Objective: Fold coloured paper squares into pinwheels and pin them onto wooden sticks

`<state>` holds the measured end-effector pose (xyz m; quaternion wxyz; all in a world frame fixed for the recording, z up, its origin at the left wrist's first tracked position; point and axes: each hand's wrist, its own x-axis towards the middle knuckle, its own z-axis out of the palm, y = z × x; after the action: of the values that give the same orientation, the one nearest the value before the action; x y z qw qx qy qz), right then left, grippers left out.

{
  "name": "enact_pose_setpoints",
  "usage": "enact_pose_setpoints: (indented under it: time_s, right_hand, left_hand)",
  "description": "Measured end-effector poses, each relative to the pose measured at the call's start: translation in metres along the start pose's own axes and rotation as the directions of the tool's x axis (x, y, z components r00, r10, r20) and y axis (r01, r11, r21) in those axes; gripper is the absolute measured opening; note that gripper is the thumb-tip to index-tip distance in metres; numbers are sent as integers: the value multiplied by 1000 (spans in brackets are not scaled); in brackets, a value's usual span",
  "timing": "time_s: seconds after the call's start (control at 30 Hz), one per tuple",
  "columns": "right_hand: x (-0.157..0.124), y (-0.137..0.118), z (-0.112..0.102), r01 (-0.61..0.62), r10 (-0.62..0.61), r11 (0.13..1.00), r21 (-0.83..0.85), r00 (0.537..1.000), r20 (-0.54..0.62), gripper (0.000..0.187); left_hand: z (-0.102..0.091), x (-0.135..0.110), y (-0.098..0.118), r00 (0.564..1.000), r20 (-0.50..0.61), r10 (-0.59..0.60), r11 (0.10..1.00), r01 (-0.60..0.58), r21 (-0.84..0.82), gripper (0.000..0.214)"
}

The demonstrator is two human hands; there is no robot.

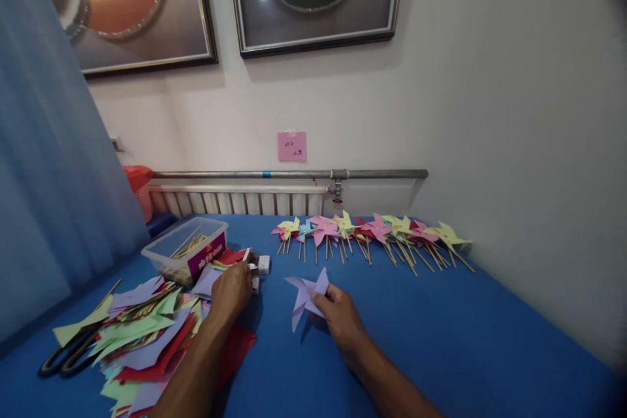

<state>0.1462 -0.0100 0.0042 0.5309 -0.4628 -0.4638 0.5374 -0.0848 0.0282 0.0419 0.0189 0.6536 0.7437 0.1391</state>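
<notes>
My right hand [341, 317] pinches a folded lilac paper pinwheel [306, 294] just above the blue table [441, 339]. My left hand [231, 291] reaches forward with curled fingers over a small white box [263, 264] and some small items beside the paper pile; what its fingertips hold is hidden. A row of finished pinwheels on wooden sticks [372, 235], pink, yellow, blue and red, lies along the table's far edge.
A clear plastic tub with wooden sticks [186, 251] stands at the left. A heap of cut coloured paper [147, 339] spreads beside my left arm, with black scissors [66, 356] at its left edge. A blue curtain hangs at the left; a radiator and pipe run behind the table.
</notes>
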Motion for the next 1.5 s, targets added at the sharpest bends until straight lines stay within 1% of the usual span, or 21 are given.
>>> enact_pose_setpoints:
  time_s: [0.07, 0.13, 0.2, 0.27, 0.3, 0.33, 0.4, 0.5, 0.6, 0.73, 0.8, 0.83, 0.9, 1.0, 1.03, 1.1, 1.2, 1.33, 1.43, 1.5]
  right_hand:
    - [1, 2, -1, 9, -9, 1000, -13, 1000, -6, 32]
    - [3, 5, -1, 11, -11, 1000, -20, 1000, -15, 32]
    - [6, 7, -2, 16, -17, 1000, -22, 1000, -24, 32]
    - [8, 9, -3, 24, -25, 999, -24, 999, -31, 32]
    - [8, 9, -3, 27, -28, 999, -29, 999, -36, 31]
    - [8, 9, -3, 31, -32, 999, -33, 999, -38, 30]
    - [8, 8, -3, 34, -36, 998, -45, 999, -40, 29]
    - [6, 6, -3, 52, -55, 996, -74, 998, -34, 27]
    - [5, 4, -3, 73, -78, 992, -104, 996, -42, 27]
    - [5, 3, -3, 82, -89, 987, -142, 995, -45, 27]
    - [6, 5, -4, 84, -91, 986, -146, 995, -42, 27]
    - [6, 5, -4, 87, -95, 984, -155, 995, -43, 27]
    - [7, 7, -5, 109, -120, 976, -188, 992, -47, 27]
    - [7, 7, -7, 161, -175, 954, -252, 984, -36, 26]
    - [6, 5, -7, 173, -190, 946, -275, 981, -37, 25]
    - [5, 3, -7, 185, -208, 936, -301, 977, -46, 24]
    - [3, -2, -4, 179, -200, 948, -262, 978, -56, 24]
    - [2, -4, -1, 143, -153, 977, -159, 987, -53, 25]
    - [2, -3, 0, 137, -147, 981, -135, 986, -73, 23]
    - [3, -3, 0, 130, -140, 986, -108, 986, -89, 22]
  left_hand:
    - [3, 1, 0, 999, -24, 23, 994, -26, -103, 22]
    - [7, 1, 4, 995, -71, 64, 958, -81, -276, 19]
    - [11, -3, 12, 988, -107, 110, 856, -149, -495, 19]
    - [13, -9, 25, 983, -105, 150, 706, -181, -685, 21]
    - [13, -14, 32, 982, -95, 165, 636, -179, -751, 22]
    - [13, -18, 39, 981, -83, 175, 574, -171, -801, 23]
    - [12, -26, 50, 981, -48, 187, 493, -136, -859, 23]
    - [8, -35, 60, 975, 11, 220, 413, -83, -907, 21]
    - [6, -38, 63, 968, 41, 249, 354, -52, -934, 23]
    - [9, -39, 64, 955, 100, 279, 327, 4, -945, 24]
    - [10, -40, 64, 946, 99, 310, 315, -4, -949, 23]
    - [10, -40, 64, 945, 84, 317, 325, -25, -945, 22]
    - [7, -40, 63, 950, 33, 312, 378, -92, -921, 19]
    - [2, -41, 60, 956, -85, 281, 469, -214, -857, 18]
    - [1, -42, 60, 953, -109, 283, 484, -240, -842, 18]
    - [1, -44, 62, 947, -110, 302, 485, -252, -837, 19]
    - [6, -48, 67, 928, -77, 364, 470, -255, -845, 17]
    - [12, -53, 72, 894, -131, 428, 492, -352, -796, 18]
    - [12, -53, 73, 895, -191, 402, 514, -394, -762, 19]
    - [13, -51, 74, 919, -215, 330, 508, -364, -781, 18]
